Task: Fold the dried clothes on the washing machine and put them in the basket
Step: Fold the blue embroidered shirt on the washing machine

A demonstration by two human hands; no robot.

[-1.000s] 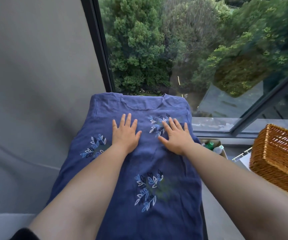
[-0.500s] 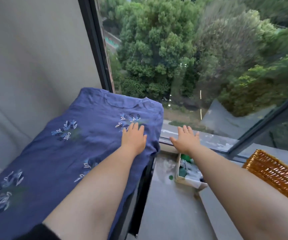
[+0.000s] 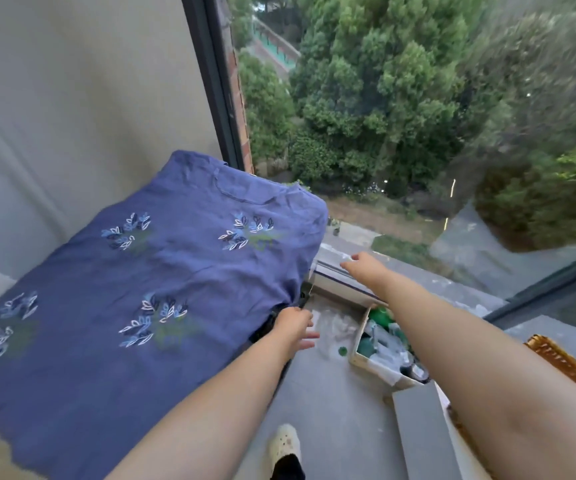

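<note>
One blue shirt (image 3: 141, 289) is lying spread flat, lower left to centre frame, four leaf prints showing. One left hand (image 3: 293, 323) is sitting at the shirt's right edge, grip hidden, cannot tell if it is pinching cloth. One right hand (image 3: 362, 266) is reaching over the window sill (image 3: 338, 280), fingers straight, grip wide, holding nothing. One box of bottles (image 3: 383, 344) is standing on the floor below. One wicker basket (image 3: 570, 372) is poking in at the lower right edge, well apart from the shirt.

I see bare grey floor (image 3: 328, 403) open at lower centre, between the draped blue leaf-printed garment (image 3: 175, 271) on the left and the white box of green bottles (image 3: 373, 365) on the right.
</note>
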